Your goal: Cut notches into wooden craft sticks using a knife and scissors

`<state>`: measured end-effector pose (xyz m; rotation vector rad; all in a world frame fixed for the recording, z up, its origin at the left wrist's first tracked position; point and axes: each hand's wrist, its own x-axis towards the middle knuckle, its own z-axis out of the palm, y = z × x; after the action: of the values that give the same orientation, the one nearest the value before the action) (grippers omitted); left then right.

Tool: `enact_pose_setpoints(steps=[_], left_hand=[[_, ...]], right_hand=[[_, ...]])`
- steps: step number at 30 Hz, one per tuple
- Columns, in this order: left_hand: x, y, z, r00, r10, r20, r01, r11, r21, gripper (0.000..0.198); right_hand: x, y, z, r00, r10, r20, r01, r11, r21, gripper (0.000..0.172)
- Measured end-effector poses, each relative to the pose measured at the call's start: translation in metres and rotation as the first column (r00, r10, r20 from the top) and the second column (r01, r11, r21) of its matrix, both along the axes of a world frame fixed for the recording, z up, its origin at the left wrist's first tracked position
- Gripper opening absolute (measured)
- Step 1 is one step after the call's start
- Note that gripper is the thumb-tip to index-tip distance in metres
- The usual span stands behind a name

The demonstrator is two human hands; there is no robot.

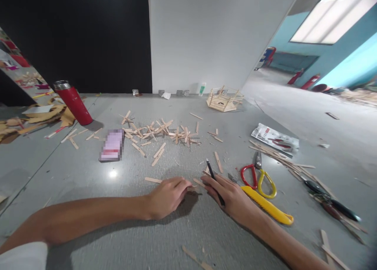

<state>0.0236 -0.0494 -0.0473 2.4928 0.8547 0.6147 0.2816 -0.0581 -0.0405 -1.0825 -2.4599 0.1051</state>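
My left hand [169, 196] is closed in a pinch on a small wooden stick [193, 186], whose tip pokes out past the fingertips. A flat stick [152, 180] lies on the table behind that hand. My right hand [231, 193] has a black pen [211, 168] lodged between its fingers, tip pointing away from me. Its fingertips touch another short stick [198, 182] on the tabletop. Close to the right hand are a yellow utility knife [269, 207] and scissors with one red and one yellow handle [258, 177].
Piles of wooden sticks [160, 130] spread across the grey table. A red flask [75, 105] and a blurred-out phone [112, 145] stand left. A stick frame [225, 100] sits at the back. Right are a white packet [275, 138], long strips and dark-handled tools [331, 201].
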Motion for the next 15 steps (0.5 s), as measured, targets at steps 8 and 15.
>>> enact_pose_setpoints(steps=[8,15], left_hand=[[0.002,0.001,-0.006,0.999,-0.034,0.022,0.033,0.999,0.043,0.019],[0.004,0.002,-0.008,0.998,-0.060,0.030,0.058,0.996,0.068,0.018]], right_hand=[[0.008,0.006,-0.003,1.000,-0.020,0.004,0.020,1.000,-0.021,0.022],[-0.003,-0.014,0.006,0.996,0.042,-0.077,-0.043,0.999,-0.009,0.020]])
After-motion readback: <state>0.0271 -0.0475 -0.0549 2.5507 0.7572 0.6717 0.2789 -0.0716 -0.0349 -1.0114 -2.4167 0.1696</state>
